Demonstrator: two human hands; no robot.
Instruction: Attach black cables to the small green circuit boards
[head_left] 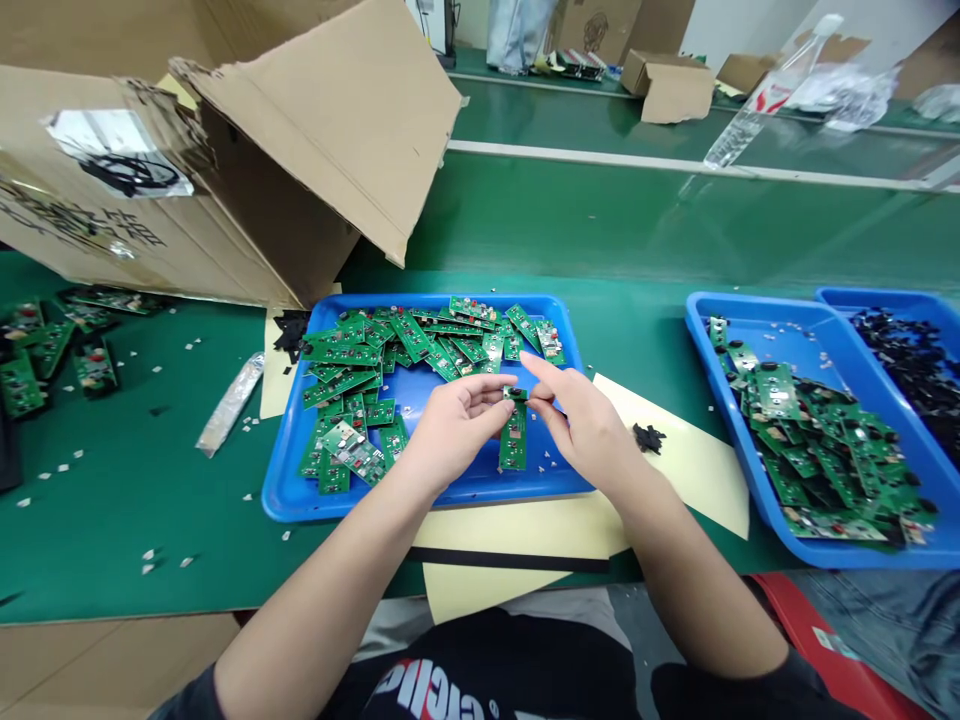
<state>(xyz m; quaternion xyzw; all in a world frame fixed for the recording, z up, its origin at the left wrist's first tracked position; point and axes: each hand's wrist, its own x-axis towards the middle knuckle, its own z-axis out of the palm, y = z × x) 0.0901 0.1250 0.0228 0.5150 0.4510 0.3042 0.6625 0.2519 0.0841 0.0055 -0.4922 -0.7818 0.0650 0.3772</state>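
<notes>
Over the blue tray [294, 496] in front of me, both hands meet on one small green circuit board [513, 438], which hangs upright. My left hand [454, 422] pinches the board's upper end from the left. My right hand [581, 420] pinches the same upper end from the right, where a small black part sits. A heap of several more green boards [390, 365] lies across the tray's back and left side.
A second blue tray [720, 420] with green boards stands at the right, and a third [911, 300] holds black parts. An open cardboard box [225, 150] lies at the back left. Loose boards [45, 350], yellow paper sheets [675, 470] and white scraps lie on the green mat.
</notes>
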